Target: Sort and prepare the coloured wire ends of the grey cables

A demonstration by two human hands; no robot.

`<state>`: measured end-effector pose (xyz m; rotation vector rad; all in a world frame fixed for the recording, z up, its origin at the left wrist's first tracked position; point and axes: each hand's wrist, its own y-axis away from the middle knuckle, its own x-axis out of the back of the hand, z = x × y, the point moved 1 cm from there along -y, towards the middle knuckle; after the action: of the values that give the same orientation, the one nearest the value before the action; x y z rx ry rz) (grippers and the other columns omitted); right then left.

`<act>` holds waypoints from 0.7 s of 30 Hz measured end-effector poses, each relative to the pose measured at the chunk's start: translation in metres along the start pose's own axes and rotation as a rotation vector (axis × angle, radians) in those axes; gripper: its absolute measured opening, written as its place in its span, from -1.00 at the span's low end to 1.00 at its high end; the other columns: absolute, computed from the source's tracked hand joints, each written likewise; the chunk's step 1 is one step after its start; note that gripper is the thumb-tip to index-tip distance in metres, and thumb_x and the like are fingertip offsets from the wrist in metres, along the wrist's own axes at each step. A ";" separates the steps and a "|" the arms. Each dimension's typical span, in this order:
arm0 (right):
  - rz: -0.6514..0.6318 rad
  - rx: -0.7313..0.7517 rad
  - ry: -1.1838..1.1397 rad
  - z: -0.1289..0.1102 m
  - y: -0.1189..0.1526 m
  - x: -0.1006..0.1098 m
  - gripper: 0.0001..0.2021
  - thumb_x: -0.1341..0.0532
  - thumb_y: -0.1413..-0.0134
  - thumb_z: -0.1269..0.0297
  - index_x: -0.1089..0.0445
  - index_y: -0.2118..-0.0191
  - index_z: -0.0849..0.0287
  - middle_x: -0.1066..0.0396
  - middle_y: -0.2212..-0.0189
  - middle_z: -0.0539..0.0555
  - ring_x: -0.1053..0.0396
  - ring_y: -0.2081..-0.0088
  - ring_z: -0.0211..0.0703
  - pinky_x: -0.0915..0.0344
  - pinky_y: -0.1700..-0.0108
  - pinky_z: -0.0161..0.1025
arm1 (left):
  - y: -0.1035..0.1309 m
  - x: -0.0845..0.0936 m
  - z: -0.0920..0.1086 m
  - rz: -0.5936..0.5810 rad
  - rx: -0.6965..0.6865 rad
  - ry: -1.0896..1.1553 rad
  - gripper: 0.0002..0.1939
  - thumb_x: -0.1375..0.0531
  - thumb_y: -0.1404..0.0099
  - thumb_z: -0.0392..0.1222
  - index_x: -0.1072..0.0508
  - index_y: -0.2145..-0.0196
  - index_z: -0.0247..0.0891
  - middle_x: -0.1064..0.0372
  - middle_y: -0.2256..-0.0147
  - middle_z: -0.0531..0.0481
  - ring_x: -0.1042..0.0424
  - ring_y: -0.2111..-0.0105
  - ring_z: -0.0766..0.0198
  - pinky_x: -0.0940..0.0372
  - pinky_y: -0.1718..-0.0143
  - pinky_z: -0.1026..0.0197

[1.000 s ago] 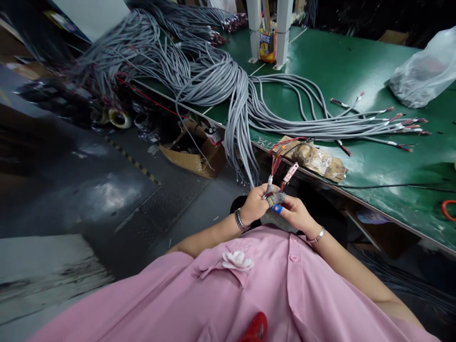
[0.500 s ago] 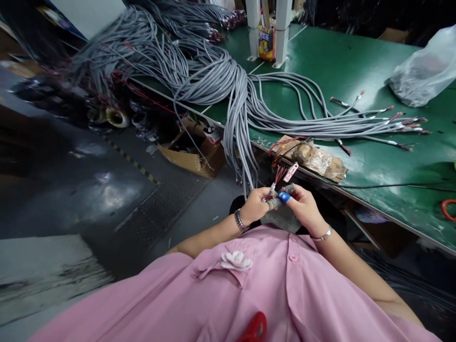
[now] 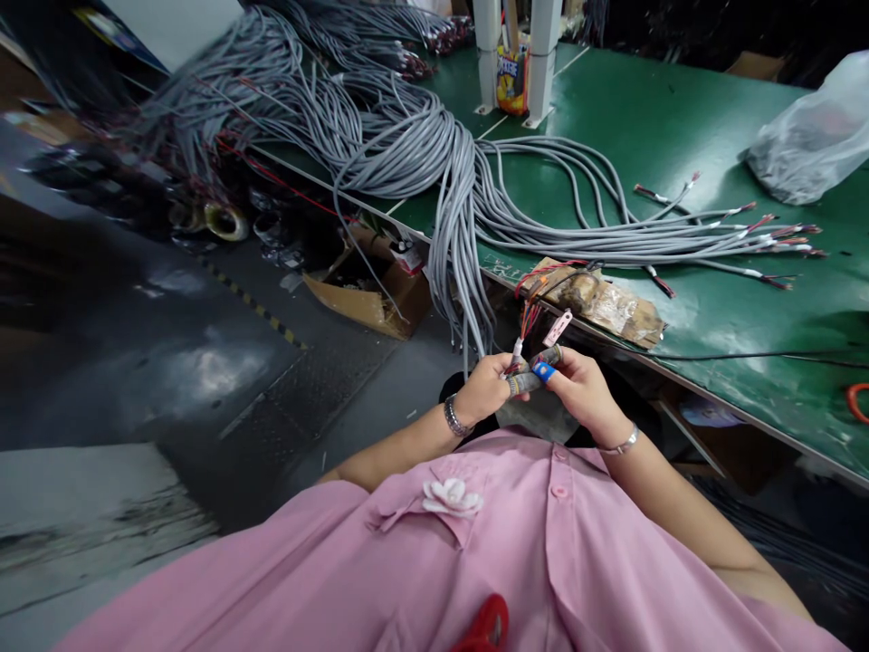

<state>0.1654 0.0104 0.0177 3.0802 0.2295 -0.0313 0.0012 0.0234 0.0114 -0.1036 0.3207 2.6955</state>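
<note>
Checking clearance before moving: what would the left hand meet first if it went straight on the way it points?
Most likely the right hand, with its blue thumb wrap foremost; exact depth is unclear.

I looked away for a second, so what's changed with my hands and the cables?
Your right hand has moved slightly right and away from your body. I can't tell whether it gripped or released anything. Your left hand still holds the cable end; the gray cables and plastic bag stayed put.
</note>
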 end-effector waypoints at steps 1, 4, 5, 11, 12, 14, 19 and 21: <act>0.026 -0.009 -0.016 0.001 0.000 -0.001 -0.84 -0.32 0.02 0.21 -0.44 0.38 0.19 -0.40 0.48 -0.01 -0.27 0.46 -0.29 -0.24 0.38 -0.30 | 0.000 -0.001 0.000 0.023 0.000 0.028 -0.65 -0.39 -0.03 -0.01 -0.38 0.56 -0.33 -0.34 0.63 0.08 -0.29 0.61 0.42 -0.19 0.50 0.33; 0.113 -0.061 -0.080 0.007 0.002 -0.002 -0.85 -0.33 0.03 0.20 -0.45 0.39 0.18 -0.39 0.49 -0.02 -0.24 0.50 -0.31 -0.21 0.45 -0.33 | 0.001 -0.004 -0.002 0.097 -0.003 0.101 -0.65 -0.37 -0.05 0.01 -0.40 0.53 -0.33 -0.37 0.61 0.05 -0.30 0.60 0.42 -0.19 0.49 0.33; 0.138 -0.079 -0.100 0.009 0.003 -0.003 -0.85 -0.33 0.04 0.21 -0.45 0.39 0.18 -0.39 0.50 -0.03 -0.23 0.51 -0.32 -0.20 0.46 -0.33 | 0.001 -0.005 -0.004 0.118 -0.003 0.122 -0.66 -0.37 -0.06 0.01 -0.42 0.51 -0.33 -0.38 0.61 0.04 -0.32 0.59 0.41 -0.20 0.48 0.33; 0.187 -0.056 -0.131 0.014 0.006 -0.002 -0.85 -0.34 0.04 0.20 -0.45 0.40 0.17 -0.36 0.52 -0.04 -0.21 0.50 -0.32 -0.20 0.45 -0.34 | 0.000 -0.005 -0.008 0.152 -0.010 0.157 -0.70 -0.33 -0.11 -0.01 -0.47 0.48 -0.34 -0.43 0.57 -0.01 -0.36 0.56 0.36 -0.23 0.47 0.30; 0.176 -0.050 -0.126 0.014 0.006 -0.002 -0.85 -0.33 0.02 0.19 -0.45 0.40 0.16 -0.36 0.52 -0.04 -0.21 0.50 -0.32 -0.20 0.45 -0.33 | 0.000 -0.004 -0.008 0.152 -0.013 0.149 -0.71 -0.33 -0.11 -0.03 -0.47 0.48 -0.34 -0.43 0.57 -0.01 -0.36 0.56 0.37 -0.23 0.47 0.30; 0.145 -0.043 -0.117 0.013 0.004 -0.003 -0.84 -0.32 -0.01 0.17 -0.46 0.37 0.15 -0.36 0.49 -0.04 -0.21 0.49 -0.32 -0.20 0.43 -0.33 | 0.000 -0.003 -0.009 0.150 -0.011 0.122 -0.74 -0.33 -0.11 -0.06 -0.46 0.48 -0.34 -0.43 0.57 0.00 -0.36 0.57 0.38 -0.23 0.47 0.31; 0.103 -0.046 -0.128 0.013 -0.001 -0.008 -0.76 -0.38 0.07 0.15 -0.46 0.29 0.14 -0.41 0.42 -0.02 -0.27 0.43 -0.28 -0.24 0.36 -0.30 | 0.002 -0.004 -0.011 0.114 -0.034 0.071 -0.76 -0.35 -0.08 -0.12 -0.43 0.52 -0.34 -0.40 0.59 0.03 -0.35 0.58 0.39 -0.24 0.47 0.32; 0.110 -0.056 -0.135 0.013 -0.002 -0.009 -0.78 -0.38 0.08 0.15 -0.45 0.34 0.16 -0.40 0.45 -0.03 -0.27 0.44 -0.28 -0.25 0.36 -0.29 | 0.002 -0.004 -0.012 0.101 -0.033 0.081 -0.75 -0.36 -0.07 -0.12 -0.42 0.54 -0.33 -0.39 0.59 0.05 -0.35 0.58 0.40 -0.24 0.48 0.32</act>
<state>0.1558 0.0102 0.0050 3.0138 0.0542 -0.2232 0.0043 0.0169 0.0008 -0.2122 0.3134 2.8027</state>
